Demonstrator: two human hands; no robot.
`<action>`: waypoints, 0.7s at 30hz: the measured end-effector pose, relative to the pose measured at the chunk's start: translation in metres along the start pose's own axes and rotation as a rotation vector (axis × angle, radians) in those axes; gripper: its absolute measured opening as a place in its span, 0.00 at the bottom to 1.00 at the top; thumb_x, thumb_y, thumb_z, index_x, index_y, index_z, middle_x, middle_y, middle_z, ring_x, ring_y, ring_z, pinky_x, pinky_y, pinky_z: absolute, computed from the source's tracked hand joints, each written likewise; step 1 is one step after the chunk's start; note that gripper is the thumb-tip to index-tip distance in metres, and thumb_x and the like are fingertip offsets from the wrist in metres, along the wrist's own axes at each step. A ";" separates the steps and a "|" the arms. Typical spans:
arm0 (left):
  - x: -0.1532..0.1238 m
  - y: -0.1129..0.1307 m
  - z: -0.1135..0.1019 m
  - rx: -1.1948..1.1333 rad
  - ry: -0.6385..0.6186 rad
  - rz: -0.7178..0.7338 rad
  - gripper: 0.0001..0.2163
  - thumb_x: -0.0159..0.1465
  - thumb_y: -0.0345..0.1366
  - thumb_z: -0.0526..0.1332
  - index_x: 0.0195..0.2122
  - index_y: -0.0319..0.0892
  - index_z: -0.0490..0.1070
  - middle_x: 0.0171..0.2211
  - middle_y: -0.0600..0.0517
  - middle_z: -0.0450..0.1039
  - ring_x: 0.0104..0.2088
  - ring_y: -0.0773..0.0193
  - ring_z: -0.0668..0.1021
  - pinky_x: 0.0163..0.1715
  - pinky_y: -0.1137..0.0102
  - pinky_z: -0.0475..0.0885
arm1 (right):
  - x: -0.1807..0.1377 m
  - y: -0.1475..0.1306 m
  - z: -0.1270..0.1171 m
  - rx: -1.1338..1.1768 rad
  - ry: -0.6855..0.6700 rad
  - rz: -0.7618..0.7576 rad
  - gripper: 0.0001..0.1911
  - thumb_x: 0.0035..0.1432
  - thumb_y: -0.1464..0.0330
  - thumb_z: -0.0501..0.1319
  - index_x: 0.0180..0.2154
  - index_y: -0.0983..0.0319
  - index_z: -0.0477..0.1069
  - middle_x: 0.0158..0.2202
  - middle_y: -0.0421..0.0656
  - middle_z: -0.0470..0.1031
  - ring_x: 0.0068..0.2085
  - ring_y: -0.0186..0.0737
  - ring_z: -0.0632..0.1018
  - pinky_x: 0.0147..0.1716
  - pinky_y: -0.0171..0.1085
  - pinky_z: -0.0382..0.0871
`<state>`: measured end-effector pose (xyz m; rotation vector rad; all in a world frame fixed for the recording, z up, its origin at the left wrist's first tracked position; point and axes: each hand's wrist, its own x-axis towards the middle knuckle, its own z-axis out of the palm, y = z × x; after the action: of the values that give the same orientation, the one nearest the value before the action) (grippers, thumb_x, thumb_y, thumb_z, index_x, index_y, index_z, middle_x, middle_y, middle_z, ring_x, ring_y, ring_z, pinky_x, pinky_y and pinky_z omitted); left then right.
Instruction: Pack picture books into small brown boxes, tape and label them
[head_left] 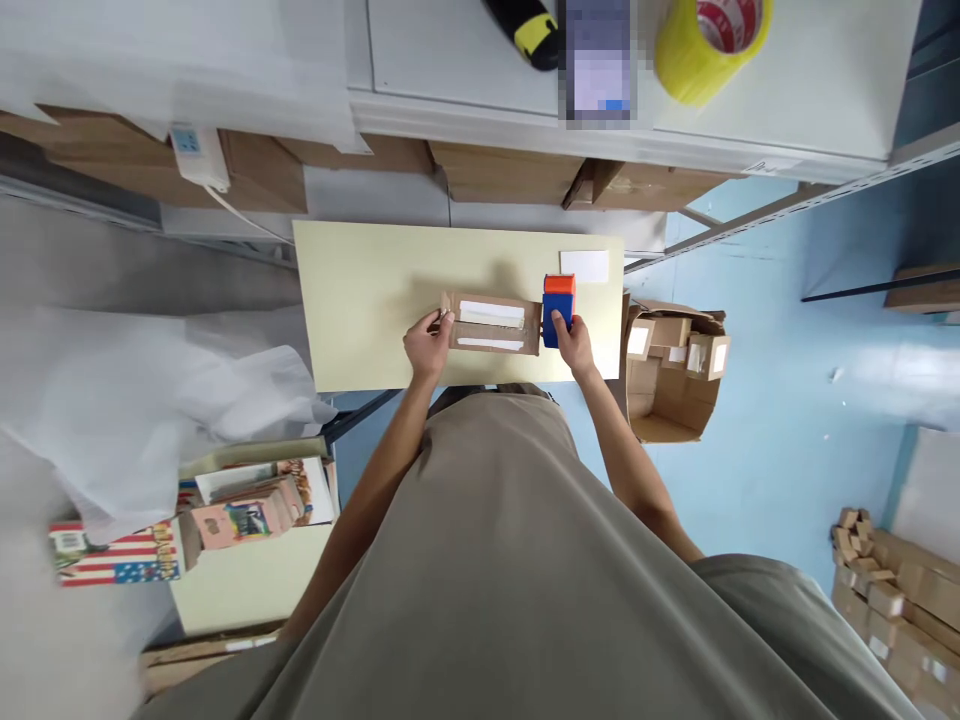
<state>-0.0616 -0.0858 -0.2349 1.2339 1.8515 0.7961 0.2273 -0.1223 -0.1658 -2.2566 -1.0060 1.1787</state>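
A narrow brown cardboard box with white patches on its upper face is held over the cream tabletop. At its left end my left hand grips the cardboard between thumb and fingers. My right hand is closed around a blue and orange tape dispenser, its thumb lying on the blue part. The dispenser is against or very near the box's right end; I cannot tell whether they touch. A white paper slip lies behind the dispenser.
A shelf beyond the table bears a yellow tape roll, a black and yellow tool and a pixelated device. An open carton with small boxes stands on the right. White wrapping sheet hangs at the left.
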 end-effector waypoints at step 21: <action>-0.010 -0.055 -0.052 -0.245 -0.160 -0.061 0.10 0.64 0.32 0.66 0.45 0.42 0.84 0.50 0.43 0.85 0.46 0.55 0.87 0.56 0.58 0.84 | -0.076 -0.007 0.077 0.134 0.069 0.027 0.41 0.63 0.26 0.51 0.42 0.56 0.72 0.31 0.44 0.81 0.39 0.46 0.83 0.35 0.39 0.78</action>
<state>-0.1285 -0.1178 -0.2504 1.0496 1.6024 0.8381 0.1310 -0.1732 -0.1640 -2.1967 -0.8474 1.1358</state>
